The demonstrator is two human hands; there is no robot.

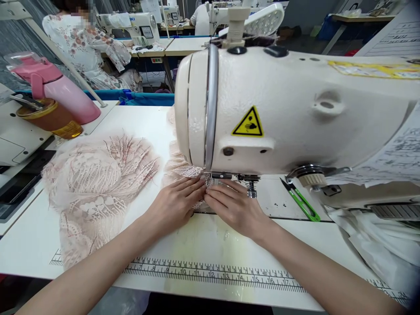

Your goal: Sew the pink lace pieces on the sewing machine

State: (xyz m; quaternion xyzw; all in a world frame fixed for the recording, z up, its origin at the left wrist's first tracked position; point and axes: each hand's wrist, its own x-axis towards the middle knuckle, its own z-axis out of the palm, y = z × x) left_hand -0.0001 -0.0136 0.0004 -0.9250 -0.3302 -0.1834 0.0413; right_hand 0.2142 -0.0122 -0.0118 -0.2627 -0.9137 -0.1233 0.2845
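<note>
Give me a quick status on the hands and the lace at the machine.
Left hand and right hand flat on pink lace piece, fingertips meeting below sewing machine head. Lace pile lies left. Green snips right, clear of hands.

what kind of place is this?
Likely a garment sewing workshop: an industrial sewing machine in front, more sewing machines at tables behind, pink lace fabric on the table.

1. both forearms reach forward from the lower edge and converge toward the middle.
2. left hand (175,203) lies palm down, fingers straight and together, pointing right and forward.
3. right hand (234,208) lies palm down, fingers extended leftward, fingertips meeting the left hand's.
</note>
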